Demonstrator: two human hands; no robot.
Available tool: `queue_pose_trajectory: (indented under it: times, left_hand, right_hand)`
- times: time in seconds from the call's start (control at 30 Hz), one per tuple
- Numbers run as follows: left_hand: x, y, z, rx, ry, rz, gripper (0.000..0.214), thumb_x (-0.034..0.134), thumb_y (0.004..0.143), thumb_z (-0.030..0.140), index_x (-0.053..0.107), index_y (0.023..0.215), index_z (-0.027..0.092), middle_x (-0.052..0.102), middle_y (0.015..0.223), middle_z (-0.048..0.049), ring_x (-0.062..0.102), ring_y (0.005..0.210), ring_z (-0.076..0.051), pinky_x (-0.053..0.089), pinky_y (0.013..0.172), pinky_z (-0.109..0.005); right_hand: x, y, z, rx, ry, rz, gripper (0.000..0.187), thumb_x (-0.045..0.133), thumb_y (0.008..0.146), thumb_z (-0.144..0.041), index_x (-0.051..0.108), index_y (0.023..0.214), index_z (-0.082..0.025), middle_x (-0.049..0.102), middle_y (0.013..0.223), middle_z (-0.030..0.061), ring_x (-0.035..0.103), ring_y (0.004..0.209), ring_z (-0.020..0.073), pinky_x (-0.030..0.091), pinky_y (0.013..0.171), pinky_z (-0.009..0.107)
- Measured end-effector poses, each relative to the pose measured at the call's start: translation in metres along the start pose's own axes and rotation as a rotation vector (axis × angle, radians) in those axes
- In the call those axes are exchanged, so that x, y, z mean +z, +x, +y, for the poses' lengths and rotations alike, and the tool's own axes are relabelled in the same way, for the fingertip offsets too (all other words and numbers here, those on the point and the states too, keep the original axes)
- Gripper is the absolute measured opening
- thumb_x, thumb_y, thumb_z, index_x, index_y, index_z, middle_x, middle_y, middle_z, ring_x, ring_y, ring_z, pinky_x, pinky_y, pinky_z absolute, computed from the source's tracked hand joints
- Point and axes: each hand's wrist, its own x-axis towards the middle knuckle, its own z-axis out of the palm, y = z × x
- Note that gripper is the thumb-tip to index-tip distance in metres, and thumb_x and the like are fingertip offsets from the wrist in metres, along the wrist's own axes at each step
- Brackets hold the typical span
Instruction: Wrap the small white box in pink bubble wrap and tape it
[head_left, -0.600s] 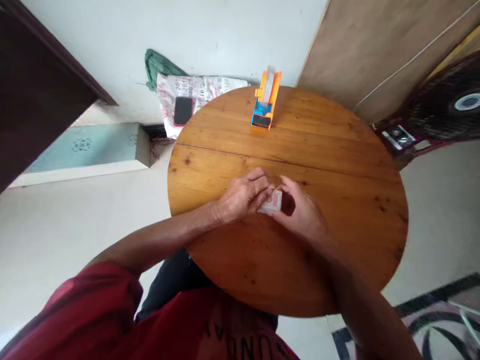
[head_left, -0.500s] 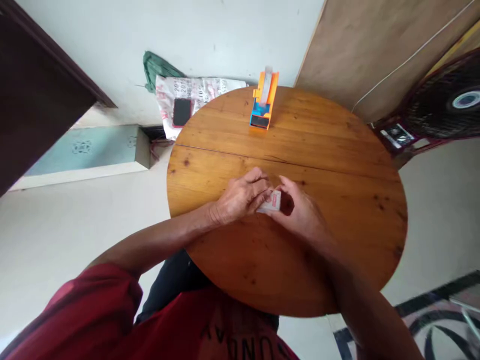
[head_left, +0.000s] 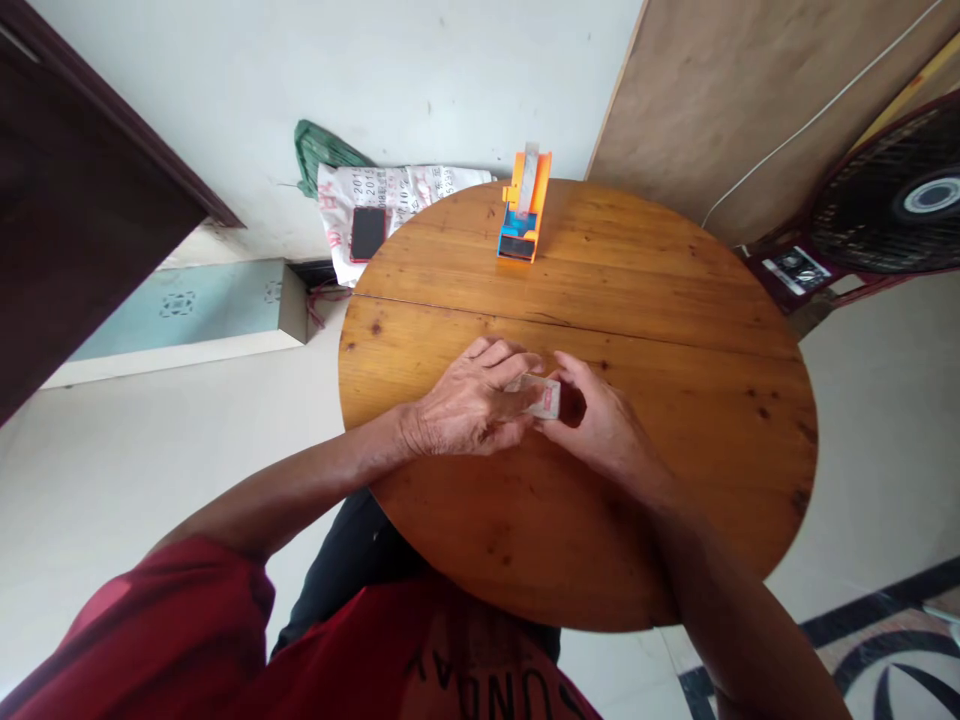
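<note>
A small white box [head_left: 550,401] with red print is between my hands, over the middle of the round wooden table [head_left: 675,400]. My left hand [head_left: 474,398] closes over its left part, with fingers and thumb around it, and hides much of it. My right hand [head_left: 604,420] curves about the right end, thumb and fingertips at its near and far edges. Whether the box rests on the tabletop I cannot tell.
An orange and blue tape dispenser [head_left: 525,210] stands at the table's far edge. Beyond the left edge, a dark phone [head_left: 368,234] lies on a printed white sack [head_left: 337,200] near a green bag [head_left: 322,150]. A fan [head_left: 892,200] stands at the right.
My left hand has shifted slightly left and its fingers have loosened and spread over the box. My right hand stays nearly in place. The view has tilted a little.
</note>
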Motion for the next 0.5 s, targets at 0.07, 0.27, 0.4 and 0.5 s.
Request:
queue_pose_trajectory:
  times: [0.07,0.27,0.4,0.5]
  left_hand:
    - [-0.006,-0.011,0.006,-0.051,-0.038,0.016,0.027,0.060,0.089,0.033,0.070,0.112,0.023,0.062,0.129,-0.0106,0.054,0.119,-0.027,0.044,0.101,-0.047]
    - [-0.011,-0.028,0.009,-0.540,-0.418,0.243,0.024,0.062,0.088,0.026,0.071,0.108,0.016,0.063,0.116,-0.0121,0.063,0.107,-0.023,0.052,0.095,-0.040]
    - [0.001,-0.006,0.004,-0.866,-0.793,0.234,0.038,0.065,0.081,0.030,0.067,0.116,0.014,0.066,0.116,-0.0125,0.063,0.105,-0.024,0.053,0.092,-0.040]
    - [0.010,0.008,0.001,-0.962,-0.957,0.274,0.048,0.069,0.075,0.030,0.064,0.119,0.013,0.065,0.123,-0.0142,0.061,0.114,-0.026,0.051,0.096,-0.040]
  right_hand:
    - [0.001,-0.001,0.001,-0.006,0.008,0.011,0.069,0.073,0.074,-0.032,0.052,0.139,-0.020,0.072,0.119,0.0140,0.070,0.107,0.0311,0.056,0.092,0.048]
    - [0.003,-0.002,0.001,-0.048,-0.003,0.014,0.075,0.074,0.074,-0.029,0.048,0.143,-0.024,0.070,0.123,0.0122,0.068,0.112,0.0319,0.052,0.099,0.053]
    - [-0.002,-0.003,0.000,-0.043,-0.012,-0.007,0.080,0.076,0.075,-0.036,0.043,0.148,-0.027,0.061,0.141,0.0138,0.059,0.127,0.0355,0.046,0.105,0.059]
    - [-0.007,-0.004,0.001,-0.019,-0.003,-0.038,0.092,0.078,0.073,-0.041,0.035,0.153,-0.031,0.055,0.148,0.0134,0.057,0.130,0.0377,0.044,0.106,0.063]
